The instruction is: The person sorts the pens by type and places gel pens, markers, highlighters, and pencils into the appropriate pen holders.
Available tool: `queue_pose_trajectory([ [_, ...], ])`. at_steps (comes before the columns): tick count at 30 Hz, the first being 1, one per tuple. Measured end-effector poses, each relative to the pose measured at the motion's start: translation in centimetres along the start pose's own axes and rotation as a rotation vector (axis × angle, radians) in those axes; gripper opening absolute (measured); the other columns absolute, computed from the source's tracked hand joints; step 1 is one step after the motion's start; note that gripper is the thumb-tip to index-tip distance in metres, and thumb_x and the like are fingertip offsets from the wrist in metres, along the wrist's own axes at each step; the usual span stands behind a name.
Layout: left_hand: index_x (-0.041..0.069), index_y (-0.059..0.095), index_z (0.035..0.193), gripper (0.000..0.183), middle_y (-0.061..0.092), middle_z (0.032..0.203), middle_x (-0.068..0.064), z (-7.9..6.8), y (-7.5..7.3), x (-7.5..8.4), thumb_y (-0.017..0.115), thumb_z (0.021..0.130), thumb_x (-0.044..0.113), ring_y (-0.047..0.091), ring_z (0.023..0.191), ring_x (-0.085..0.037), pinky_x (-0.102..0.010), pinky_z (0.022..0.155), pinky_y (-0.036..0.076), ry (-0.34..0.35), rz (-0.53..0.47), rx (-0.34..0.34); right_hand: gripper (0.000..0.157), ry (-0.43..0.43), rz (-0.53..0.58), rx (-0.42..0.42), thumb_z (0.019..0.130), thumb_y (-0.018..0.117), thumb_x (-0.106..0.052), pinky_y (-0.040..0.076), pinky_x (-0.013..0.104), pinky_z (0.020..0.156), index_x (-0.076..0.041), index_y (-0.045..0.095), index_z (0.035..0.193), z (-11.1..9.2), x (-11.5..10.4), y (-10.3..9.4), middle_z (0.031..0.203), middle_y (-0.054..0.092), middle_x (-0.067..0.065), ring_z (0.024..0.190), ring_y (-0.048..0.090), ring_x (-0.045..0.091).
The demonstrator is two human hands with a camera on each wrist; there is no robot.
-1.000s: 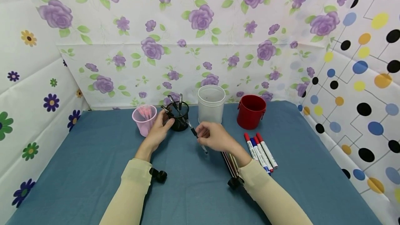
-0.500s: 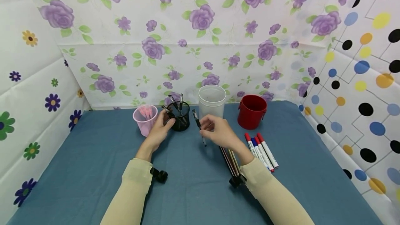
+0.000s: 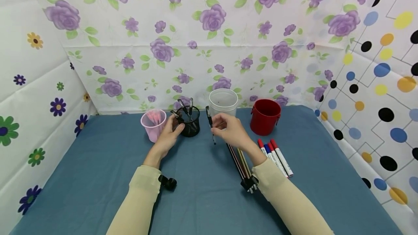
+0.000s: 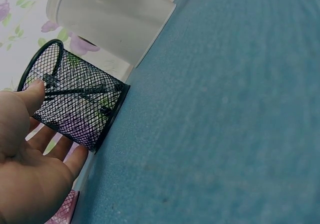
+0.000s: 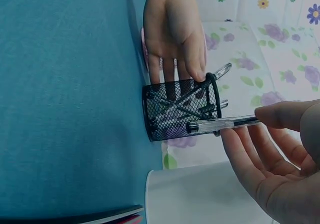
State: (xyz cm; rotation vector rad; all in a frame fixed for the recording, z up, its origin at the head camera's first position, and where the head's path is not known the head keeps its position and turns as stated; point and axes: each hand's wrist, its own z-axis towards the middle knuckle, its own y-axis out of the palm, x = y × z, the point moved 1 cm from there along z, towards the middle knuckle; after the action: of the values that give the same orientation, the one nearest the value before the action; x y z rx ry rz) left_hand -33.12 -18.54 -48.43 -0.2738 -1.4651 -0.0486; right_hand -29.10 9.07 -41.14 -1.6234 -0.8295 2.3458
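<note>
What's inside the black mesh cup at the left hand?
Inside the black mesh cup lean at least three pens, upper ends sticking out. The mesh partly covers their lower parts; anything small at the bottom can't be made out.

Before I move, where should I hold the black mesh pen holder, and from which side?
Grip the black mesh pen holder by its round wall below the rim, probably from the left, where the left hand holds it: it stands upright, pens stick out above, and the white plastic bin stands to its right.
</note>
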Motion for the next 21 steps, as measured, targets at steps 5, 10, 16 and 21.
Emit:
queue_pose_trajectory([
  [5,0.010,0.012,0.171,0.070,0.020,0.174,-0.020,-0.1,0.0,-0.1,0.051,0.115,0.026,0.014,0.163,-0.033,-0.055,0.129,0.020,-0.007,-0.002,-0.005,0.022,-0.019,-0.001,0.039,0.100,0.077,-0.012,0.061,0.039,0.086,-0.010,0.069,0.120,1.2,-0.3,-0.2,0.109,0.073,0.005,0.097,0.072,0.020],
  [10,0.009,0.009,0.171,0.072,0.018,0.175,-0.021,-0.1,0.0,0.0,0.051,0.115,0.026,0.013,0.164,-0.033,-0.055,0.130,0.020,-0.015,-0.008,-0.013,0.021,-0.043,0.023,0.072,0.101,0.075,-0.011,0.059,0.042,0.091,-0.010,0.068,0.121,2.5,-1.2,-0.5,0.110,0.072,0.006,0.098,0.073,0.020],
  [16,0.009,0.008,0.171,0.074,0.017,0.175,-0.021,-0.1,0.0,0.1,0.051,0.115,0.026,0.012,0.164,-0.033,-0.055,0.129,0.020,-0.014,-0.005,-0.012,0.022,-0.090,0.027,0.098,0.101,0.074,-0.011,0.059,0.042,0.094,-0.010,0.069,0.123,3.7,-2.0,-0.2,0.110,0.073,0.006,0.100,0.073,0.020],
  [21,0.008,0.005,0.171,0.075,0.014,0.175,-0.022,-0.1,-0.1,0.2,0.051,0.115,0.025,0.011,0.164,-0.034,-0.056,0.129,0.019,-0.015,-0.003,-0.017,0.024,-0.093,0.023,0.134,0.102,0.075,-0.012,0.060,0.041,0.093,-0.008,0.069,0.125,4.6,-2.6,0.4,0.111,0.073,0.007,0.101,0.074,0.022],
])
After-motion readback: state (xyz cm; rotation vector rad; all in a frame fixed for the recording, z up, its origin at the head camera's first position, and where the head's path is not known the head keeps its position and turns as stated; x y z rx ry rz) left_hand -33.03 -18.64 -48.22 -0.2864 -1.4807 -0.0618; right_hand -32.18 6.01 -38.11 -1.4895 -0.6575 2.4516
